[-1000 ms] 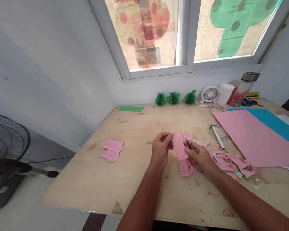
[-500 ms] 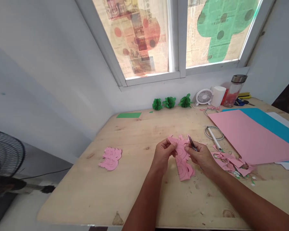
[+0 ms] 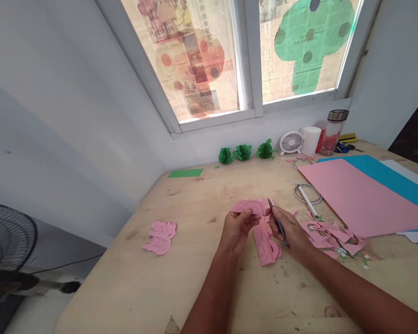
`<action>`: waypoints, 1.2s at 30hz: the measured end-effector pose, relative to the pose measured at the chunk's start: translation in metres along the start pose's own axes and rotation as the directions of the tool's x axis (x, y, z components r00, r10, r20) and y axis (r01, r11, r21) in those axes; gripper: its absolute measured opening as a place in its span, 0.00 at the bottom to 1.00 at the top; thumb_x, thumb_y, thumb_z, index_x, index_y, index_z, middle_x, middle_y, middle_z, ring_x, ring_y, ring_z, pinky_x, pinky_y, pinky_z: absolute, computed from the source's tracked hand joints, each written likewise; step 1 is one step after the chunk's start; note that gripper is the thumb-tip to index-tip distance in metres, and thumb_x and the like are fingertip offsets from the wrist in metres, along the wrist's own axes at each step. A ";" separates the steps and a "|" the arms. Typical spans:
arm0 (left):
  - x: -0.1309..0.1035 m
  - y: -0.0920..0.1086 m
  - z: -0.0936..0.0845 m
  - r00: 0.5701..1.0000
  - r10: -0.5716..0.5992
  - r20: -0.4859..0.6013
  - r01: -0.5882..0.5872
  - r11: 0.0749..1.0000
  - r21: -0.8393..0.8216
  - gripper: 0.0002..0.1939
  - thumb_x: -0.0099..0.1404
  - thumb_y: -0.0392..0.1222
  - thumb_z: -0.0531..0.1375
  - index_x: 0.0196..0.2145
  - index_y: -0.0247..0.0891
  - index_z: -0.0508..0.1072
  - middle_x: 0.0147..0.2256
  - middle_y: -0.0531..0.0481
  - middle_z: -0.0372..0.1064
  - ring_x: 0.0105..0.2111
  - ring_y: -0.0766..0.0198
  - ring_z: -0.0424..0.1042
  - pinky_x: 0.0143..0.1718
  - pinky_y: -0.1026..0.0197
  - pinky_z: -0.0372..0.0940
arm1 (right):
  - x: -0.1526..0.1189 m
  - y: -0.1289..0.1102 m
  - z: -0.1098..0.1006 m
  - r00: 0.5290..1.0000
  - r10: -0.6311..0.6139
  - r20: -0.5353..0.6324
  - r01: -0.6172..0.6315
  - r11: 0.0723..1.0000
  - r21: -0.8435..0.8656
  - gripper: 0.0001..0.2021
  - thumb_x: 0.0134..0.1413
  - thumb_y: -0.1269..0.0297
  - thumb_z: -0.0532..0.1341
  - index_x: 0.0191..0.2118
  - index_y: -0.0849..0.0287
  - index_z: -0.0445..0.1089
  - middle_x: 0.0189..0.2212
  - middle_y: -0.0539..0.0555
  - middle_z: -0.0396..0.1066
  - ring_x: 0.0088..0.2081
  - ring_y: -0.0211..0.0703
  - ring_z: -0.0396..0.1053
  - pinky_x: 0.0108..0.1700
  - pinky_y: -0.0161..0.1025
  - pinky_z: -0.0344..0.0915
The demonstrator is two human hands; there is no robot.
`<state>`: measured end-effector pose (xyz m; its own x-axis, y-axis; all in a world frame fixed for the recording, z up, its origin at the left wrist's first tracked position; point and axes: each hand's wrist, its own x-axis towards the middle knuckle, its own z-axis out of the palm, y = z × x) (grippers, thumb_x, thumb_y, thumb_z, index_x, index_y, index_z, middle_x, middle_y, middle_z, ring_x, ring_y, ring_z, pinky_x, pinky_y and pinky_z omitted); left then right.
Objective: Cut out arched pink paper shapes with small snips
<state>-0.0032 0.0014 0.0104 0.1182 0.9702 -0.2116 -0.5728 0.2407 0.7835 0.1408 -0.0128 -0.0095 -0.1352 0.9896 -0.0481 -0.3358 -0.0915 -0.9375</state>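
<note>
My left hand [image 3: 239, 227] pinches a piece of pink paper [image 3: 252, 207] marked with curved lines, its edge cut in scallops. Close beside it, my right hand [image 3: 288, 227] is closed round small dark scissors [image 3: 279, 224], their slim tips pointing up and away from me. Fingers of that hand are at the right edge of the paper. Below the hands, more scalloped pink paper [image 3: 264, 250] rests near the table top; whether it is joined to the held piece I cannot tell. To the left lies a stack of pink cut-outs [image 3: 162, 237].
Pink paper scraps [image 3: 334, 234] and a white pen [image 3: 308, 202] lie to the right. Beyond them are large pink sheets [image 3: 362, 199] over blue ones [image 3: 372, 169]. Green paper shapes [image 3: 243, 152], a small fan [image 3: 291, 142] and a glass bottle [image 3: 332, 134] stand at the back.
The upper pink paper has turned and shifted left in my left hand. My right hand has drawn slightly back from it, and the scissors show more fully. The view has swung a little right.
</note>
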 end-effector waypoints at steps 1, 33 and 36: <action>0.000 0.000 0.000 1.000 -0.002 0.000 0.002 1.000 -0.019 0.10 0.46 0.37 0.69 0.24 0.30 0.74 0.23 0.47 0.73 0.26 0.65 0.74 0.30 0.66 0.66 | -0.001 0.000 0.001 1.000 0.002 0.008 -0.002 1.000 0.006 0.16 0.57 0.50 0.55 0.33 0.60 0.64 0.16 0.42 0.55 0.14 0.28 0.47 0.17 0.31 0.41; -0.004 -0.014 0.013 0.992 0.122 -0.015 -0.122 0.992 -0.010 0.10 0.47 0.40 0.68 0.22 0.31 0.73 0.20 0.50 0.68 0.21 0.69 0.66 0.25 0.65 0.59 | 0.002 0.000 0.002 0.989 -0.110 -0.095 0.104 0.993 -0.058 0.15 0.46 0.53 0.65 0.28 0.59 0.62 0.13 0.40 0.46 0.15 0.29 0.40 0.17 0.32 0.38; -0.005 -0.016 0.014 0.990 0.143 -0.014 -0.142 0.987 0.077 0.10 0.47 0.41 0.67 0.23 0.31 0.74 0.20 0.49 0.69 0.21 0.68 0.66 0.24 0.65 0.59 | 0.002 -0.003 0.003 0.985 -0.110 -0.134 0.101 0.992 -0.070 0.15 0.45 0.53 0.66 0.26 0.59 0.62 0.14 0.40 0.48 0.16 0.29 0.42 0.18 0.31 0.39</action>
<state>0.0173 -0.0072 0.0071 0.0230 0.9942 -0.1054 -0.5200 0.1020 0.8481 0.1391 -0.0112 -0.0060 0.0286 0.9995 0.0092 -0.2818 0.0169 -0.9593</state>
